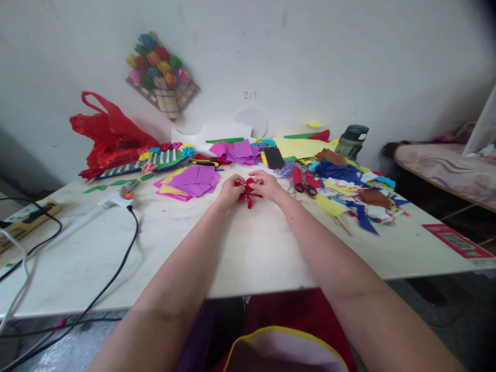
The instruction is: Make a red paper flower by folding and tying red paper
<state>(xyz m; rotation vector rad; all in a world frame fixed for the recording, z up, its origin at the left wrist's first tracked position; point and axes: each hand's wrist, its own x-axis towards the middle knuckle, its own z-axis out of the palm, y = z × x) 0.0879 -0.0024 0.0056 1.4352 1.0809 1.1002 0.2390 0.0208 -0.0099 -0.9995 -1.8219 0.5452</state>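
Note:
Both hands meet over the middle of the table around a small red paper piece (248, 194) with narrow strips hanging from it, shaped somewhat like a flower. My left hand (231, 189) pinches its left side. From the upper right, my right hand (266, 185) grips it with bent fingers. Left of my hands lies a stack of purple paper sheets (196, 181), with yellow and pink sheets under it. Black-handled scissors (305, 185) rest on red paper to the right, below a dark phone (274, 158).
A white glue gun (118, 197) with a black cord (129, 253) lies at left. Behind it are a red plastic bag (106, 129) and a green board with paper flowers (155, 161). Paper scraps (349, 181) pile up at right, near a dark green bottle (352, 140).

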